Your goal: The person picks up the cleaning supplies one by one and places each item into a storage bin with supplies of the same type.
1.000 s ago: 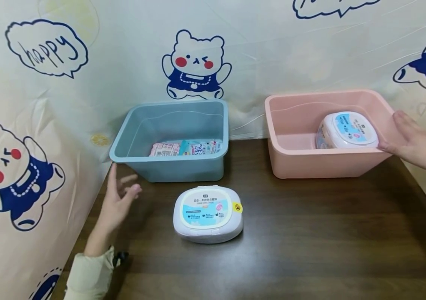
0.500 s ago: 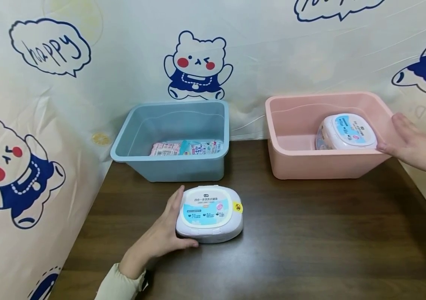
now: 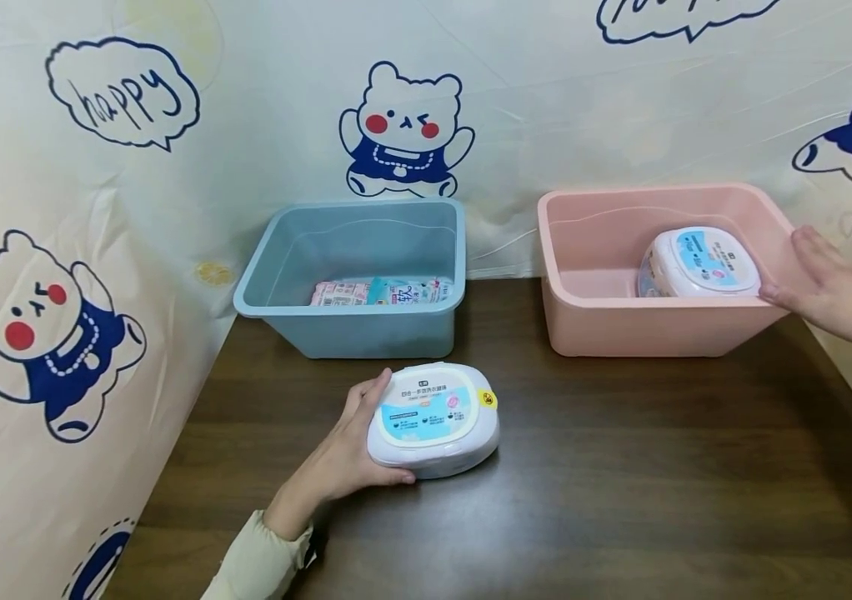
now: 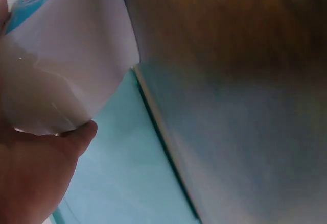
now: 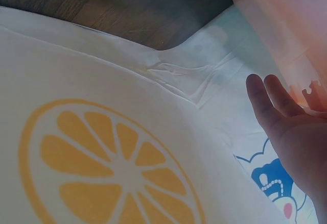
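A white box of laundry pods (image 3: 429, 417) with a blue label and a yellow sticker is at the middle of the table, its left side slightly raised. My left hand (image 3: 351, 446) grips that box from the left, thumb along the front and fingers at the back. In the left wrist view the thumb (image 4: 76, 137) presses the box's pale wall (image 4: 61, 66). At the right, my right hand (image 3: 834, 287) rests against the right end of a pink bin (image 3: 644, 329) with its fingers extended. A second white pod box (image 3: 711, 258) sits tilted inside the bin.
A blue bin (image 3: 377, 333) at the back left holds several pink and blue soft packs (image 3: 396, 292). A printed cloth (image 3: 546, 100) hangs behind and beside the brown wooden table (image 3: 621, 483).
My left hand has come from beside the blue bin to the middle box and taken hold of it; the box has shifted slightly. The right hand stays at the pink bin.
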Demonstrator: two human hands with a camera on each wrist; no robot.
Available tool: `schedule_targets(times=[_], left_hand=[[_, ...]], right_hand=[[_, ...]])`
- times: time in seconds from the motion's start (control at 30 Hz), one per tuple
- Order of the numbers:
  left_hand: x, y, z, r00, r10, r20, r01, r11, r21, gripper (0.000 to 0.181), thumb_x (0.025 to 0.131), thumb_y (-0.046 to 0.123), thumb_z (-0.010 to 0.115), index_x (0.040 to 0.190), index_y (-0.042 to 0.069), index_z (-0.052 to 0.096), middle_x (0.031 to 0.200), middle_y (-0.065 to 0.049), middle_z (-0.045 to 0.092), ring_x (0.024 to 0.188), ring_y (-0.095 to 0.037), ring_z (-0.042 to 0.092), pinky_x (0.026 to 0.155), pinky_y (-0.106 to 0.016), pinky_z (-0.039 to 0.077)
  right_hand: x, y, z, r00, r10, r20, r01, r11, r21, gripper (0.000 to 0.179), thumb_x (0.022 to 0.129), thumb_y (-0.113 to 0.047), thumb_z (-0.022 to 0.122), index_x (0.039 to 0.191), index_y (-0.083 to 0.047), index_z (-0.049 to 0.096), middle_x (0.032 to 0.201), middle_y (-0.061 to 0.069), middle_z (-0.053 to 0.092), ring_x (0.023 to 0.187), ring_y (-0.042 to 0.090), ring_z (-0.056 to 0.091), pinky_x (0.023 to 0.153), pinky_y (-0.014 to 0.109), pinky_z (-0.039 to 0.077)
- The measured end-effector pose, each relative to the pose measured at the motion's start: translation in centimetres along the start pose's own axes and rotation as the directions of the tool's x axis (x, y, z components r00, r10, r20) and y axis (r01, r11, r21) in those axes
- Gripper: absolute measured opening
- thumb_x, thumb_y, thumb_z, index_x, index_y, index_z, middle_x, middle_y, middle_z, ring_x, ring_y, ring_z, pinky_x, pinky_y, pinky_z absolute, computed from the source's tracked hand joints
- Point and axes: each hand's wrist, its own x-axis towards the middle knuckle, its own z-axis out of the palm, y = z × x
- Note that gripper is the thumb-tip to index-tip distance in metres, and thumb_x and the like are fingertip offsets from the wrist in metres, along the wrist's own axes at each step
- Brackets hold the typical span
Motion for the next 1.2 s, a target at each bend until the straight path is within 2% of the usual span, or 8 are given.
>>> schedule_targets(times=[0.2, 0.4, 0.5, 0.57, 0.73, 0.97, 1.2], left_hand=[[0.0, 0.4, 0.7, 0.996, -0.085, -0.029, 0.085, 0.996, -0.002, 0.132, 0.053, 0.066, 0.081, 0.151, 0.038, -0.002, 0.137, -0.001, 0.026, 0.117, -0.02, 0.037, 0.089, -0.047, 0.041], [0.3, 0.6, 1.3, 0.993, -0.093, -0.073, 0.094, 0.996, -0.001, 0.13, 0.052, 0.069, 0.079, 0.151, 0.039, 0.001, 0.132, 0.001, 0.028, 0.115, -0.017, 0.036, 0.086, -0.044, 0.043], [0.5, 0.7, 1.6, 0.991, -0.069, -0.111, 0.069, 0.998, 0.0, 0.127, 0.053, 0.068, 0.079, 0.151, 0.039, 0.003, 0.132, 0.001, 0.027, 0.116, -0.015, 0.033, 0.085, -0.043, 0.043], [0.6, 0.7, 1.8, 0.99, -0.028, -0.142, 0.028, 1.0, 0.004, 0.122, 0.054, 0.066, 0.08, 0.151, 0.038, 0.01, 0.129, 0.0, 0.028, 0.115, -0.015, 0.033, 0.085, -0.042, 0.043], [1.0, 1.1, 2.3, 0.97, 0.074, -0.232, -0.073, 0.997, 0.016, 0.103, 0.057, 0.058, 0.083, 0.145, 0.036, 0.034, 0.12, -0.005, 0.03, 0.111, -0.02, 0.038, 0.085, -0.041, 0.041], [1.5, 2.0, 3.1, 0.95, 0.052, -0.306, -0.067, 0.997, -0.04, 0.095, 0.057, 0.057, 0.084, 0.139, 0.038, 0.039, 0.119, -0.003, 0.031, 0.114, -0.019, 0.036, 0.087, -0.044, 0.039], [2.9, 3.7, 3.4, 0.918, 0.081, -0.389, -0.129, 0.987, -0.099, 0.095, 0.057, 0.049, 0.088, 0.138, 0.035, 0.041, 0.121, -0.003, 0.031, 0.119, -0.017, 0.032, 0.09, -0.043, 0.038]], right_hand=[[-0.3, 0.1, 0.0, 1.0, 0.0, -0.007, 0.001, 0.999, 0.039, 0.093, 0.094, -0.041, 0.052, 0.146, -0.006, -0.017, 0.15, 0.012, -0.027, 0.135, 0.037, -0.022, 0.102, 0.062, -0.009], [-0.4, 0.4, 0.1, 1.0, -0.016, -0.016, 0.017, 0.997, 0.069, 0.092, 0.094, -0.038, 0.053, 0.146, -0.007, -0.015, 0.15, 0.01, -0.026, 0.135, 0.035, -0.022, 0.103, 0.057, -0.012], [-0.4, 0.4, 0.1, 0.999, -0.028, -0.021, 0.03, 0.996, 0.079, 0.091, 0.094, -0.037, 0.054, 0.147, -0.008, -0.014, 0.151, 0.009, -0.025, 0.136, 0.034, -0.022, 0.104, 0.056, -0.012], [-0.4, 0.3, 0.1, 0.999, -0.037, -0.025, 0.039, 0.996, 0.081, 0.091, 0.094, -0.037, 0.054, 0.147, -0.008, -0.013, 0.151, 0.009, -0.024, 0.136, 0.033, -0.021, 0.104, 0.056, -0.012], [-0.4, 0.1, 0.0, 0.998, -0.046, -0.034, 0.049, 0.996, 0.081, 0.09, 0.094, -0.037, 0.054, 0.148, -0.007, -0.011, 0.152, 0.009, -0.023, 0.137, 0.033, -0.02, 0.105, 0.054, -0.012], [-0.3, 0.0, 0.0, 0.999, -0.029, -0.025, 0.031, 0.996, 0.086, 0.091, 0.094, -0.039, 0.054, 0.148, -0.008, -0.012, 0.152, 0.007, -0.023, 0.137, 0.032, -0.021, 0.105, 0.056, -0.011], [-0.4, 0.1, -0.1, 0.999, -0.029, -0.037, 0.032, 0.996, 0.082, 0.09, 0.094, -0.038, 0.053, 0.148, -0.006, -0.011, 0.152, 0.01, -0.022, 0.137, 0.032, -0.02, 0.105, 0.055, -0.011]])
